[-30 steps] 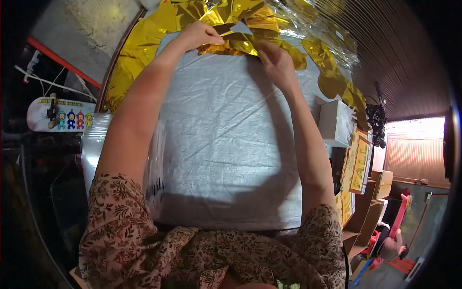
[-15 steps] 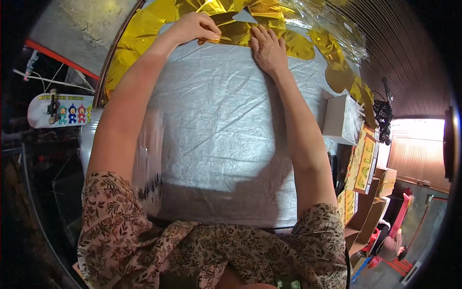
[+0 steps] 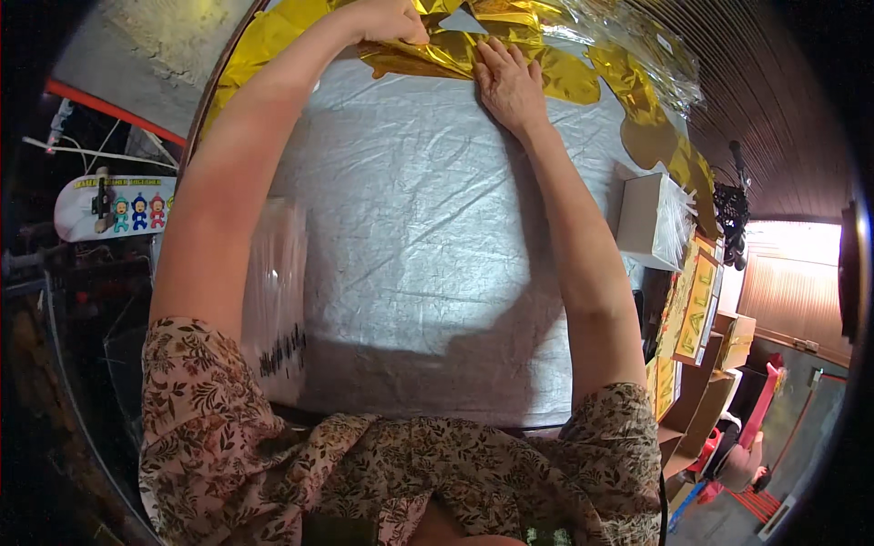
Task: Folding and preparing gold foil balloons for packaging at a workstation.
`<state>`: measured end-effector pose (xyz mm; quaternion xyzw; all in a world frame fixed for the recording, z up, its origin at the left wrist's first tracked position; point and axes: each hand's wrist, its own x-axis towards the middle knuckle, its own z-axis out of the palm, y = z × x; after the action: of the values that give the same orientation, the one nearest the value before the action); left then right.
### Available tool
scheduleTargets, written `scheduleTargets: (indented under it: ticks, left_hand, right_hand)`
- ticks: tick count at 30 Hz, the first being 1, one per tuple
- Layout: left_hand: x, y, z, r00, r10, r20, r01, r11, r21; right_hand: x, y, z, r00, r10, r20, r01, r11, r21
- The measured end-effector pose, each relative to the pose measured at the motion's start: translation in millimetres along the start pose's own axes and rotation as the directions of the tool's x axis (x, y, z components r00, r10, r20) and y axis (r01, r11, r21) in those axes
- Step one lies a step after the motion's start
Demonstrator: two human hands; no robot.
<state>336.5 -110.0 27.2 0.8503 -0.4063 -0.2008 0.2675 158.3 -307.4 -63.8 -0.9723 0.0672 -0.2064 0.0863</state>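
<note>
A flat piece of shiny gold foil [image 3: 569, 80], rounded like an uninflated foil balloon, lies at the far side of the table under both my hands. My left hand [image 3: 390, 20] is closed, its thumb and fingers pinching the foil's near edge, with part of the hand close to the picture's top rim. Pressed down on the same foil, my right hand [image 3: 512, 86] has its fingers stretched out. More gold foil [image 3: 648, 136] trails off to the far right, and another yellow-gold stretch [image 3: 264, 55] spreads at the far left.
A silvery sheet [image 3: 419, 237] covers the table. Clear plastic bags [image 3: 278, 300] lie along its left side; crumpled clear plastic [image 3: 637, 55] sits far right. An open white box [image 3: 645, 218] with clear plastic stands at the right edge, near cardboard boxes [image 3: 696, 309]. Another person [image 3: 742, 460] is at lower right.
My left hand has moved farther away and slightly right, drawing the foil's near edge with it. My right hand stays nearly in place on the foil.
</note>
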Motion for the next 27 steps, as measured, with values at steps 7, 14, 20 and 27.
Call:
scheduleTargets:
  ticks: [7, 14, 20, 27]
  left_hand:
    - [2, 26, 1, 0.998, -0.061, -0.011, 0.061, 0.998, -0.004]
    - [1, 15, 14, 0.948, 0.238, -0.211, -0.235, 0.971, 0.038]
    - [-23, -33, 23, 0.725, 0.413, -0.551, -0.201, 0.892, 0.405]
    - [-58, -23, 41, 0.665, 0.381, -0.643, -0.327, 0.922, 0.207]
  right_hand:
    - [20, -33, 3, 0.995, 0.005, -0.102, 0.057, 0.801, 0.596]
    - [29, -69, 7, 0.959, 0.275, -0.064, -0.155, 0.701, 0.696]
    - [41, -55, 19, 0.907, 0.401, 0.127, -0.304, 0.418, 0.856]
    - [42, -55, 3, 0.860, 0.427, 0.279, -0.358, 0.114, 0.927]
